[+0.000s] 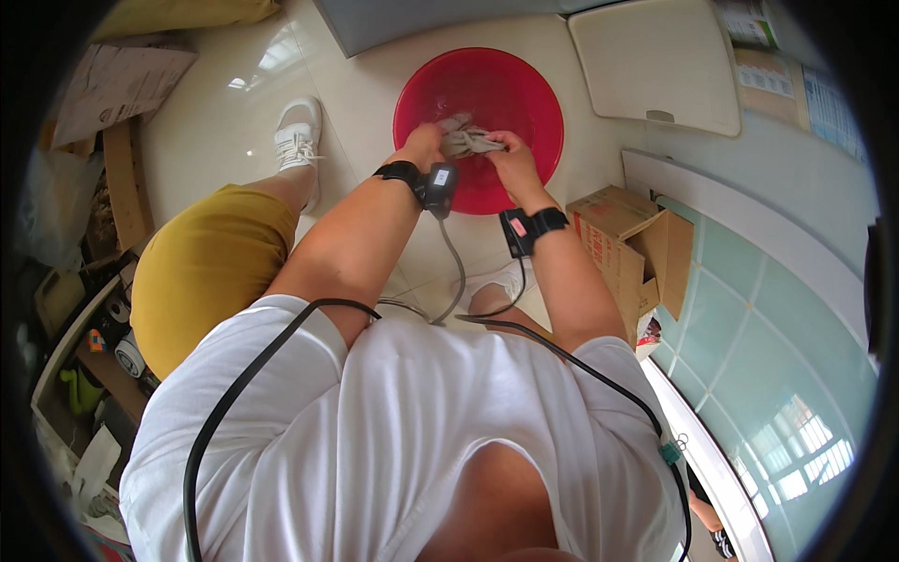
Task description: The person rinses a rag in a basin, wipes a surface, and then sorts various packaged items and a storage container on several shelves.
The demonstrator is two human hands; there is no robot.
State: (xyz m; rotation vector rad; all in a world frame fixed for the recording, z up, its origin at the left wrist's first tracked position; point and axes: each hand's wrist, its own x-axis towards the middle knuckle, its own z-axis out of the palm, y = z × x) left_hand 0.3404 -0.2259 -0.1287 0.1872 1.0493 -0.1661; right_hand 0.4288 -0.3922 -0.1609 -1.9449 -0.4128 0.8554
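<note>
A red plastic basin (449,77) stands on the tiled floor in front of me, with what looks like water inside. Over it I hold a bunched, wrinkled grey cloth (467,140) between both hands. My left hand (423,144) grips the cloth's left end, its fingers partly hidden behind the wrist. The cloth's right end is pinched by my right hand (516,158), thumb and fingers closed around it. Both wrists wear black straps with small cabled devices.
An open cardboard box (618,239) stands right of the basin, near a tiled wall (751,316). A pale plastic panel (653,63) is behind it. Flattened cardboard (119,88) and a cluttered shelf (116,365) lie left. Cables run from my wrists. Part of another person (706,516) shows lower right.
</note>
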